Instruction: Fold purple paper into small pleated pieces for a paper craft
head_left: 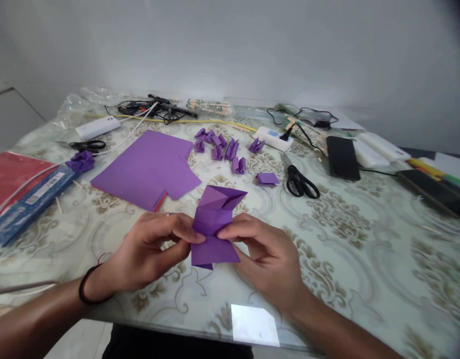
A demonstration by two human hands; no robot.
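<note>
A creased sheet of purple paper (214,224), partly folded, is held above the table between my two hands. My left hand (155,249) pinches its left edge, the index fingertip lying on the middle crease. On the right edge, my right hand (269,254) grips the same paper with thumb and index finger. The top of the paper opens into pointed flaps, and a small flap shows under its lower edge. Beyond it lie several small folded purple paper pieces (238,165) and one flatter folded piece (267,179). A stack of purple paper sheets (140,167) lies behind my left hand.
Black-handled scissors (302,183) lie at right, another pair (88,145) at left. A phone (342,157), a white power strip (273,138) and cables run along the back. A red and blue packet (31,199) and crumpled purple paper (80,161) are at left.
</note>
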